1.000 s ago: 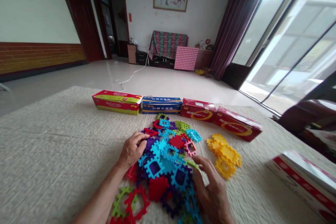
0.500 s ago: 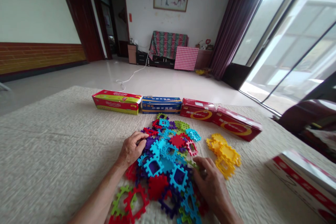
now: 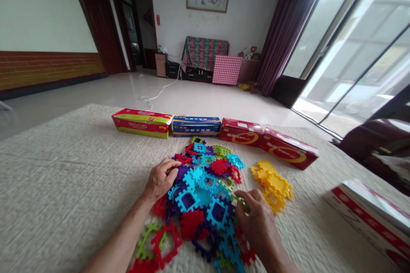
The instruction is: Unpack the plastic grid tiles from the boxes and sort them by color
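Note:
A heap of toothed plastic building tiles in blue, purple, red and green covers the middle of the cloth, with a light-blue tile [image 3: 218,213] near its centre. At the heap's left edge is my left hand [image 3: 162,180], fingers curled beside a purple tile [image 3: 183,173]; what lies between them, if anything, is hidden. My right hand [image 3: 258,217] is on the right side of the heap, its thumb and fingers closed on a green tile [image 3: 242,201], partly covered by the hand. Beyond it, a separate pile of yellow tiles [image 3: 278,184] lies to the right.
Behind the heap stand a red-and-yellow box [image 3: 142,123], a blue box [image 3: 197,127] and two red boxes [image 3: 241,132] in a row. A white-and-red box [image 3: 368,222] is at the right. Everything rests on a pale textured cloth [image 3: 80,158].
At the heap's right side, the pink frame tile seen earlier no longer shows; a red frame tile shows there. The green tile at my right fingers shows more. My left hand has barely moved.

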Action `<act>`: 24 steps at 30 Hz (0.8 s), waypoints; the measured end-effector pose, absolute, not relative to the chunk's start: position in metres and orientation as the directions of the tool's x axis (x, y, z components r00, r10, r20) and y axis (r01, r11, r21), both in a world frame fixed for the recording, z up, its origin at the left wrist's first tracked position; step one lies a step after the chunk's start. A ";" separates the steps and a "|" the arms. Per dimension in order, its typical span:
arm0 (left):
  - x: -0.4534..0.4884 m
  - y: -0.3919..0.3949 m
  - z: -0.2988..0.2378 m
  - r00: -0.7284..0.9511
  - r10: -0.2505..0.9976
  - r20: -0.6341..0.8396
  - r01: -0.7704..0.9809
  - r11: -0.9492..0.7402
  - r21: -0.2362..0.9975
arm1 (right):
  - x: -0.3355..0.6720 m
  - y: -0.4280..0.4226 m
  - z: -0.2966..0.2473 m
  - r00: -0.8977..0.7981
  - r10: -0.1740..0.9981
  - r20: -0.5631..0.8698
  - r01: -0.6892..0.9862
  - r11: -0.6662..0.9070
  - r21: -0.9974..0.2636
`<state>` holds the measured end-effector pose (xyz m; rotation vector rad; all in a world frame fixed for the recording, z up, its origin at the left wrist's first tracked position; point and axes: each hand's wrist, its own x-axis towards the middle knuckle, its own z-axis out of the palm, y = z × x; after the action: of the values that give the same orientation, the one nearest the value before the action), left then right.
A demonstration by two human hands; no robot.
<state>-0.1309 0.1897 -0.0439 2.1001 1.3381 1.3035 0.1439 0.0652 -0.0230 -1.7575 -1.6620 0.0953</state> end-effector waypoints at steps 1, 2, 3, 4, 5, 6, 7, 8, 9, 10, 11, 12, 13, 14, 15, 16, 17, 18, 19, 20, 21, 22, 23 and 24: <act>-0.131 0.190 -0.044 0.141 0.843 0.519 0.543 -0.504 0.672 | 0.145 0.066 -0.024 0.185 0.899 0.397 0.842 0.063 -0.535; -0.131 0.190 -0.044 0.142 0.844 0.518 0.544 -0.503 0.671 | 0.147 0.066 -0.024 0.197 0.900 0.389 0.837 0.052 -0.545; -0.131 0.190 -0.044 0.143 0.844 0.516 0.546 -0.502 0.670 | 0.149 0.067 -0.025 0.206 0.903 0.376 0.831 0.041 -0.554; -0.131 0.190 -0.045 0.143 0.846 0.514 0.548 -0.501 0.670 | 0.150 0.067 -0.026 0.209 0.909 0.360 0.827 0.032 -0.561; -0.131 0.190 -0.045 0.143 0.846 0.513 0.547 -0.500 0.671 | 0.151 0.067 -0.026 0.203 0.918 0.341 0.823 0.028 -0.567; -0.131 0.190 -0.045 0.144 0.846 0.513 0.545 -0.500 0.673 | 0.152 0.067 -0.027 0.190 0.928 0.322 0.821 0.030 -0.571; -0.131 0.190 -0.045 0.144 0.846 0.513 0.543 -0.501 0.674 | 0.152 0.066 -0.027 0.169 0.937 0.306 0.819 0.039 -0.573; -0.131 0.191 -0.045 0.144 0.846 0.513 0.541 -0.501 0.675 | 0.152 0.066 -0.027 0.145 0.945 0.294 0.818 0.053 -0.573; -0.131 0.191 -0.045 0.144 0.847 0.512 0.541 -0.501 0.676 | 0.152 0.065 -0.027 0.117 0.952 0.283 0.817 0.070 -0.572; -0.131 0.191 -0.045 0.142 0.847 0.511 0.541 -0.499 0.676 | 0.151 0.064 -0.026 0.092 0.957 0.274 0.817 0.085 -0.570; -0.131 0.191 -0.045 0.141 0.849 0.509 0.542 -0.497 0.678 | 0.151 0.063 -0.026 0.069 0.962 0.266 0.818 0.098 -0.567; -0.131 0.191 -0.045 0.138 0.850 0.508 0.543 -0.494 0.679 | 0.151 0.063 -0.025 0.052 0.964 0.259 0.817 0.108 -0.566; -0.131 0.191 -0.045 0.137 0.851 0.507 0.543 -0.493 0.680 | 0.152 0.063 -0.024 0.041 0.966 0.257 0.814 0.117 -0.569; -0.131 0.191 -0.045 0.135 0.851 0.507 0.541 -0.492 0.682 | 0.152 0.063 -0.024 0.040 0.965 0.260 0.809 0.122 -0.575; -0.131 0.191 -0.045 0.135 0.852 0.506 0.541 -0.491 0.683 | 0.153 0.063 -0.023 0.050 0.962 0.269 0.803 0.122 -0.583; -0.131 0.191 -0.045 0.134 0.853 0.505 0.541 -0.490 0.684 | 0.153 0.064 -0.022 0.070 0.957 0.282 0.798 0.116 -0.592; -0.131 0.191 -0.045 0.134 0.854 0.502 0.543 -0.487 0.684 | 0.154 0.065 -0.021 0.095 0.951 0.294 0.792 0.107 -0.601; -0.131 0.191 -0.044 0.135 0.856 0.499 0.547 -0.485 0.683 | 0.153 0.065 -0.020 0.120 0.945 0.305 0.787 0.097 -0.609; -0.131 0.190 -0.044 0.136 0.858 0.496 0.551 -0.481 0.682 | 0.152 0.065 -0.019 0.136 0.941 0.311 0.780 0.092 -0.619; -0.131 0.190 -0.044 0.137 0.860 0.492 0.555 -0.478 0.680 | 0.151 0.065 -0.018 0.142 0.939 0.315 0.770 0.095 -0.631; -0.131 0.190 -0.043 0.138 0.861 0.490 0.558 -0.476 0.679 | 0.148 0.065 -0.017 0.136 0.938 0.318 0.757 0.109 -0.644; -0.131 0.189 -0.043 0.138 0.861 0.489 0.560 -0.475 0.678 | 0.146 0.064 -0.016 0.124 0.938 0.325 0.742 0.129 -0.657; -0.131 0.189 -0.043 0.138 0.861 0.489 0.562 -0.475 0.677 | 0.143 0.064 -0.015 0.115 0.934 0.337 0.728 0.152 -0.669; -0.131 0.189 -0.043 0.138 0.861 0.490 0.564 -0.475 0.676 | 0.140 0.064 -0.014 0.110 0.929 0.353 0.714 0.173 -0.679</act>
<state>-0.1307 0.1888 -0.0425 2.0928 1.3774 1.2618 0.1404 0.0638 -0.0137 -1.5904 -1.6535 0.3410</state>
